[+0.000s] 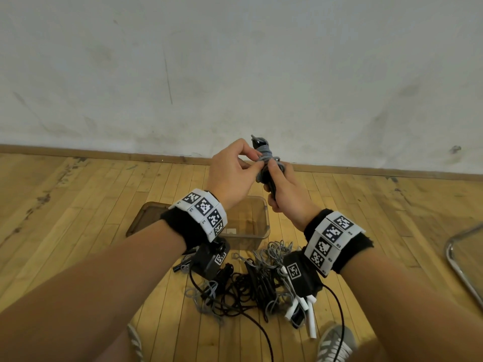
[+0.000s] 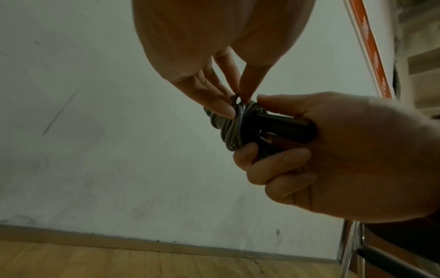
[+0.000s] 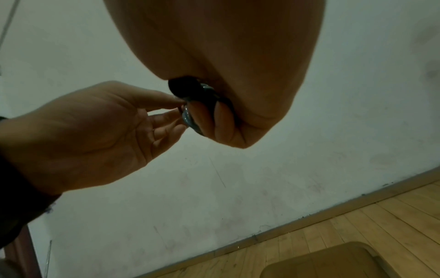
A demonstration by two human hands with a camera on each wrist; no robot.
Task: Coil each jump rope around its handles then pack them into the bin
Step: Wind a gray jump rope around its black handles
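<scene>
I hold a grey jump rope coiled round its black handles, raised above the floor. My right hand grips the handles, thumb on the coil. The fingers of my left hand pinch a strand of the grey cord at the top of the coil. A clear plastic bin stands on the wooden floor below my hands; part of it is hidden by my left wrist. A tangled pile of more jump ropes, grey and black, with black and white handles, lies in front of the bin.
A brown bin lid lies left of the bin. A white wall with a wooden skirting runs close behind. A chrome chair frame stands at the right edge. My shoes are near the pile.
</scene>
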